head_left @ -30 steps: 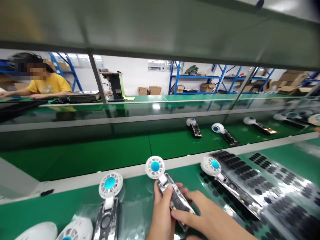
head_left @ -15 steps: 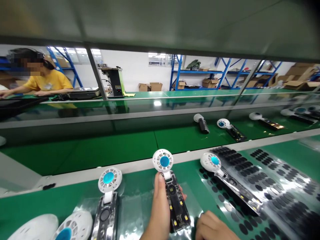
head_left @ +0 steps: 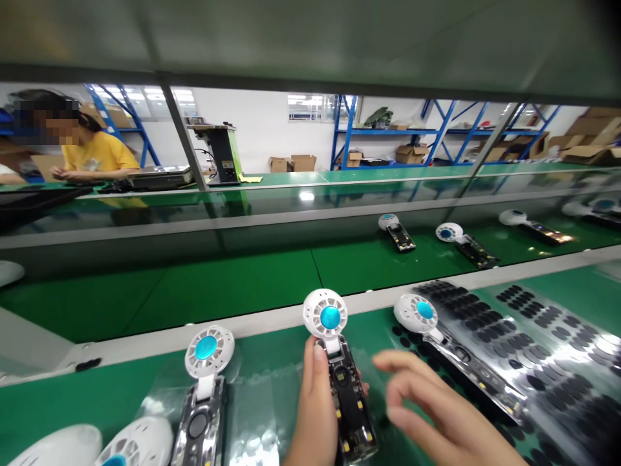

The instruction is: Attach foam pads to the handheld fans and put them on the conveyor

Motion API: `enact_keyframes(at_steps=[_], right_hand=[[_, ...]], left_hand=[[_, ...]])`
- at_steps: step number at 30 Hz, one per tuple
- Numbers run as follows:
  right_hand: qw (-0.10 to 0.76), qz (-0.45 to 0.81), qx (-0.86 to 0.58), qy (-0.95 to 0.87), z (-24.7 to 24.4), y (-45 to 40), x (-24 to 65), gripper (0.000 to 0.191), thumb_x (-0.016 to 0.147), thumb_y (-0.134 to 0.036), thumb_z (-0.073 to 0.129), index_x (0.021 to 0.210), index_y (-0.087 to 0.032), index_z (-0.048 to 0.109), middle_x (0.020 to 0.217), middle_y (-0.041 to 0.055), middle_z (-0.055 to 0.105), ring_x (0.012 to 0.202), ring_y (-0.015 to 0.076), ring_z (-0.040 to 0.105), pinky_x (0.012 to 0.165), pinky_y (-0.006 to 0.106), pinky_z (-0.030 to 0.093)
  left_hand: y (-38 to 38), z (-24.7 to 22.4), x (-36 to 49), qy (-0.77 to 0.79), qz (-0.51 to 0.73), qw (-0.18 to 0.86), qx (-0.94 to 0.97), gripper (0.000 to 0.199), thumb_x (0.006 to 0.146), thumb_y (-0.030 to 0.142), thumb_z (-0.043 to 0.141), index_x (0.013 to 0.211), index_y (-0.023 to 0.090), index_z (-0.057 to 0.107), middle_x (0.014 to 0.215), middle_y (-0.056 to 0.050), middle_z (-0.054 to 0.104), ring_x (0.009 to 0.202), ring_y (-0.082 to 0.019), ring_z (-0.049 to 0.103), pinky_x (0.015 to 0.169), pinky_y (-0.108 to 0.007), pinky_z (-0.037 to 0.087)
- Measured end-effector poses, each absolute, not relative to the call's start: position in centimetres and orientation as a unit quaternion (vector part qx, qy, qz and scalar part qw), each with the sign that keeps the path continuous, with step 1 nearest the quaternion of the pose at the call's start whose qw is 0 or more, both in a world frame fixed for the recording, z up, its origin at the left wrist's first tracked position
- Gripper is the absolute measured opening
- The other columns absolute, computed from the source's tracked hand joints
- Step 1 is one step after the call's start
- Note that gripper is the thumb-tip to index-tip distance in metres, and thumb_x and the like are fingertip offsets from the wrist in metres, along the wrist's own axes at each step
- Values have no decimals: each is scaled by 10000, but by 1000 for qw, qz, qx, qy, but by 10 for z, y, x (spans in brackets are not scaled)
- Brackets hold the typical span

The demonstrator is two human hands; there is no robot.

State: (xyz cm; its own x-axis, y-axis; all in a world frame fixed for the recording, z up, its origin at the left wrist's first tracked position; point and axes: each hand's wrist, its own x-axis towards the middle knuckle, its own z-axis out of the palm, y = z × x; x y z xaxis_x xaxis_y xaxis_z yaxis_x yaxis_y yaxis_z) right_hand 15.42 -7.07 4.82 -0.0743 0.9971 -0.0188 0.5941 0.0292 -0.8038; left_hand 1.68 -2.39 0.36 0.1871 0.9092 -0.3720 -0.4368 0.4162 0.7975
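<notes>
My left hand (head_left: pixel 315 401) is wrapped round a handheld fan (head_left: pixel 347 404), its thumb along the side near the neck. This fan has a white vented round head with a blue centre and a dark see-through body showing circuit parts. Just right of it hovers my right hand (head_left: pixel 427 401), slightly blurred, index finger stretched out and thumb apart, with nothing visible between them. Another fan (head_left: pixel 473 366) lies at the right on clear sheets of black round stickers (head_left: pixel 485 330). To the left lies one more fan (head_left: pixel 198 414) on clear plastic.
White fan heads (head_left: pixel 140 443) sit at the lower left. Beyond a pale rail (head_left: pixel 272 314), several fans (head_left: pixel 400 236) lie on a green conveyor belt (head_left: pixel 242 272). A shelf (head_left: pixel 310 45) hangs overhead. Across the line sits a person in yellow (head_left: pixel 104 155).
My right hand has risen from the sheet area and its fingers have opened out. My left hand still holds the fan. Fans on the belt have shifted right; the person opposite has drawn their hands together.
</notes>
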Motion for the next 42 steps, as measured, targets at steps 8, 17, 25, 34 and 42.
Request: enact_keyframes(at_steps=[8,17,25,34,42], right_hand=[[297,402,-608,-616,56,-32,121,133,747,-145,455,635,-216,437,1165,9,478,990,142,522,890,267,391],[282,386,-604,-638,49,-30,123,157,743,-80,435,661,-213,422,1154,1,459,775,102,546,780,241,436],[249,350,-607,-669,50,-30,121,164,744,-54,422,690,-207,448,1165,43,455,874,137,555,741,247,451],[235,298,-613,-693,48,-33,121,132,740,-106,444,705,-213,512,1199,60,460,1124,199,444,895,318,404],[283,470,-588,-594,25,-29,123,567,664,-215,546,1215,-138,439,1313,129,428,1224,250,365,1005,382,310]], left_hand=[[-21,-12,17,487,511,653,274,526,753,554,449,1160,221,477,1222,-91,515,1223,-263,351,1013,-377,208],[-22,-10,16,526,502,634,263,535,718,567,492,1143,242,524,1256,-56,518,1236,-273,338,1000,-367,264],[-19,-18,13,558,445,627,312,690,719,663,344,1219,193,424,1288,-100,474,1221,-274,361,1004,-362,262],[-18,-18,14,551,448,631,312,753,676,711,352,1203,177,417,1219,-120,516,1137,-291,440,952,-356,327],[-23,-30,17,519,491,650,258,710,707,653,415,1248,193,407,1215,-90,554,1098,-251,515,886,-304,428]])
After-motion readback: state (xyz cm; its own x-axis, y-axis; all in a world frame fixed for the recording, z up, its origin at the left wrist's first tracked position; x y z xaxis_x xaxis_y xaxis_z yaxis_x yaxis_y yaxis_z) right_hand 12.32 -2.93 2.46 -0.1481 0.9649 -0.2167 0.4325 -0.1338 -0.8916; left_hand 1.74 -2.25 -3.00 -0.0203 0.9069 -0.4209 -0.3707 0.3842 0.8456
